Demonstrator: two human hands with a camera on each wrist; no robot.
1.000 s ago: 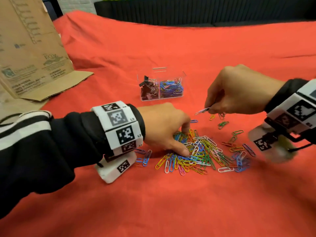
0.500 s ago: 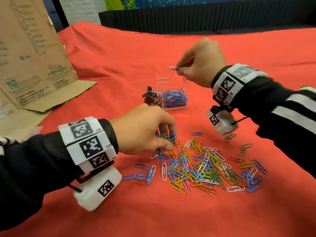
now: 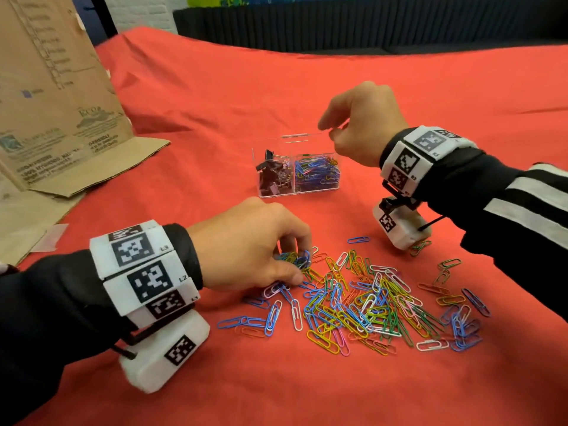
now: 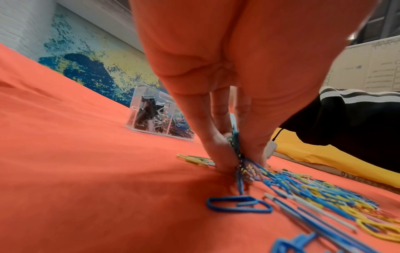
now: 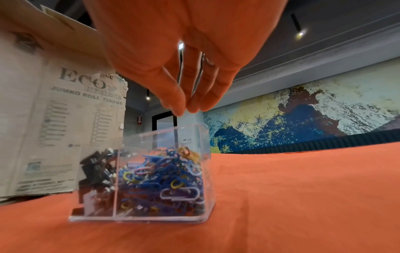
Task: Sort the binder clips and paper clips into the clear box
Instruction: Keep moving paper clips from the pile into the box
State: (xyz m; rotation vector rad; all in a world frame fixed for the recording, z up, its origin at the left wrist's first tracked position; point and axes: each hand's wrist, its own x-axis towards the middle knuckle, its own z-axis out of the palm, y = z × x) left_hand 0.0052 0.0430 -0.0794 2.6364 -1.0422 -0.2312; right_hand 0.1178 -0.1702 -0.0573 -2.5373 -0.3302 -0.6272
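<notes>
A clear two-part box (image 3: 302, 192) (image 4: 138, 95) (image 5: 164, 137) stands on the red cloth. Black binder clips (image 3: 272, 175) (image 5: 95, 171) fill its left part, coloured paper clips (image 3: 318, 172) (image 5: 164, 178) its right part. Nearer me lies a loose pile of paper clips (image 3: 368, 299) (image 4: 314, 188). My left hand (image 3: 299, 265) (image 4: 238, 154) pinches a small bunch of clips at the pile's left edge, fingertips on the cloth. My right hand (image 3: 329, 130) (image 5: 186, 109) hovers just above the box's right part, fingers pointing down and relaxed, nothing visible between them.
A tall cardboard box (image 3: 46, 103) with open flaps stands at the left. A dark ribbed bench (image 3: 368, 26) runs behind the table. A few stray clips (image 3: 448, 265) lie right of the pile, under my right forearm. Bare red cloth (image 3: 307, 388) lies in front.
My right hand carried a clip from the pile up to the box; that clip is no longer in its fingers. My left hand gathered clips into a pinch.
</notes>
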